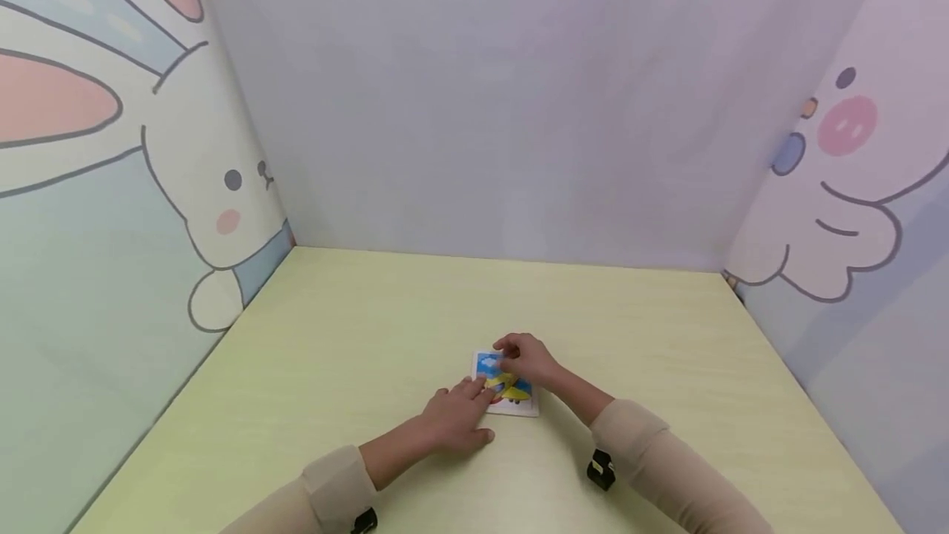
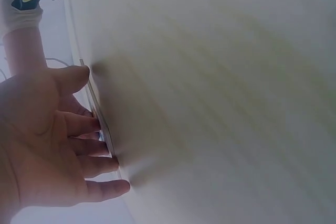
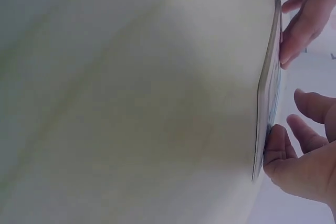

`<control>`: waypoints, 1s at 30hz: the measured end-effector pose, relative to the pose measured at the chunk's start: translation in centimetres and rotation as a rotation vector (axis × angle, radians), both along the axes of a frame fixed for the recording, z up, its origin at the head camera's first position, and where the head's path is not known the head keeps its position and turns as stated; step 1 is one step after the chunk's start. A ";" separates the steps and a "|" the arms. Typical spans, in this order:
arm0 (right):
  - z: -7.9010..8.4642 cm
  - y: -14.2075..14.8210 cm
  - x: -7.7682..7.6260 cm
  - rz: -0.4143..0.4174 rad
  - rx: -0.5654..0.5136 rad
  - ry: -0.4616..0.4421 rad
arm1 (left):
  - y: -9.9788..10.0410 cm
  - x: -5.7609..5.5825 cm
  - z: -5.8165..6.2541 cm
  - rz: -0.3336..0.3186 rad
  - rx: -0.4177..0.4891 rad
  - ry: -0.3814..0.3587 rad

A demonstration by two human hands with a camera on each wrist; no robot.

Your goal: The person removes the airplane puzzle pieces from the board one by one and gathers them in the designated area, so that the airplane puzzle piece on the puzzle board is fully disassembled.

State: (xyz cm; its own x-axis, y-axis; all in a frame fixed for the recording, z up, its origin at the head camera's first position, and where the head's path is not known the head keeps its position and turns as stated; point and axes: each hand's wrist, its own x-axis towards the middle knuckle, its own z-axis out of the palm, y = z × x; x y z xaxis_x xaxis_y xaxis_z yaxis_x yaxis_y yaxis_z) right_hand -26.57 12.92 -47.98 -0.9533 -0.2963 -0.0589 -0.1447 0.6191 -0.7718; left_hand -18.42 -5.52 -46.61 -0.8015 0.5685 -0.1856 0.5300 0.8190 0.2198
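A small, flat picture board point(image 1: 513, 408) with a white border lies on the table, showing a yellow plane on blue sky. My left hand point(image 1: 458, 417) rests at its left side, its straight fingertips touching the board and the thumb on the table. From the right, my right hand point(image 1: 528, 359) reaches over the upper right part of the board. In the right wrist view, the right hand point(image 3: 310, 169) touches the board point(image 3: 266, 90) with its lowest digits, while the other fingers are loosely bent above it. Nothing shows between them. The right hand hides part of the picture.
The pale yellow tabletop point(image 1: 356, 311) spreads around the board. A plain grey curtain point(image 1: 474, 105) rises behind it. Side panels carry a cartoon rabbit point(image 1: 200, 188) on the left and a pink-nosed figure point(image 1: 867, 188) on the right.
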 end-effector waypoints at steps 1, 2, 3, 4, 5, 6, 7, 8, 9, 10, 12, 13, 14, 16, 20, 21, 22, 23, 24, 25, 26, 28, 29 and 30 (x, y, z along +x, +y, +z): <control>0.0 -0.2 0.0 -0.003 0.026 -0.001 | 0.1 0.0 0.0 -0.003 -0.005 -0.001; 0.1 -0.3 0.0 -0.005 0.049 -0.004 | 0.2 0.1 0.0 -0.006 -0.011 0.001; 0.1 -0.5 0.1 -0.003 0.068 -0.002 | 0.3 0.1 0.0 -0.009 -0.019 0.003; 0.1 -0.7 0.0 0.001 0.087 0.003 | 0.3 0.1 0.1 -0.013 -0.026 0.007; 0.1 -0.9 0.0 0.004 0.101 0.006 | 0.4 0.1 0.2 -0.013 -0.033 0.008; 0.2 -1.0 -0.1 0.009 0.113 0.013 | 0.4 0.1 0.3 -0.012 -0.041 0.010; 0.2 -1.2 -0.2 0.013 0.121 0.019 | 0.4 0.0 0.4 -0.012 -0.045 0.011; 0.2 -1.3 -0.2 0.015 0.127 0.024 | 0.5 0.0 0.5 -0.010 -0.048 0.011; 0.2 -1.5 -0.3 0.018 0.134 0.033 | 0.5 0.0 0.6 -0.010 -0.049 0.011; 0.2 -1.6 -0.3 0.013 0.140 0.032 | 0.5 -0.1 0.7 -0.011 -0.049 0.010; 0.1 -1.7 -0.3 0.010 0.149 0.045 | 0.5 -0.1 0.8 -0.012 -0.048 0.006; 0.1 -1.8 -0.2 0.008 0.152 0.047 | 0.5 -0.1 0.8 -0.013 -0.046 0.004; 0.0 -1.8 -0.2 0.009 0.154 0.053 | 0.5 -0.1 0.8 -0.014 -0.045 0.002; -0.1 -1.9 -0.2 0.007 0.158 0.054 | 0.5 -0.1 0.8 -0.018 -0.047 0.002; -0.2 -2.0 -0.3 0.012 0.168 0.040 | 0.4 -0.1 0.6 -0.030 -0.057 0.007; -0.2 -2.0 -0.4 0.016 0.171 0.032 | 0.4 -0.2 0.6 -0.034 -0.059 0.008; -0.2 -2.0 -0.4 0.023 0.171 0.026 | 0.3 -0.2 0.6 -0.038 -0.062 0.011; -0.1 -2.0 -0.5 0.028 0.173 0.015 | 0.3 -0.2 0.5 -0.042 -0.062 0.012; 0.0 -1.9 -0.5 0.036 0.170 0.008 | 0.2 -0.2 0.5 -0.047 -0.065 0.015; 0.1 -1.9 -0.6 0.045 0.163 0.002 | 0.2 -0.2 0.4 -0.052 -0.065 0.017; 0.2 -1.9 -0.7 0.054 0.163 0.000 | 0.1 -0.2 0.4 -0.056 -0.065 0.020; 0.3 -1.7 -0.8 0.067 0.152 -0.009 | 0.0 -0.2 0.3 -0.062 -0.066 0.021; 0.5 -1.7 -0.8 0.078 0.152 -0.007 | 0.0 -0.2 0.3 -0.064 -0.066 0.020; 0.5 -1.7 -0.8 0.081 0.145 -0.017 | 0.0 -0.2 0.3 -0.067 -0.068 0.019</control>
State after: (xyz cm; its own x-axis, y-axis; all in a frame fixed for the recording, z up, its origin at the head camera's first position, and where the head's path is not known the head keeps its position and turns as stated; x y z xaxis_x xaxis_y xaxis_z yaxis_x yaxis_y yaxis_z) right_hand -27.39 11.24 -47.47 -0.9252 -0.3592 -0.1228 -0.1862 0.7112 -0.6778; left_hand -18.62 -5.52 -46.28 -0.7659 0.6074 -0.2108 0.5875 0.7944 0.1543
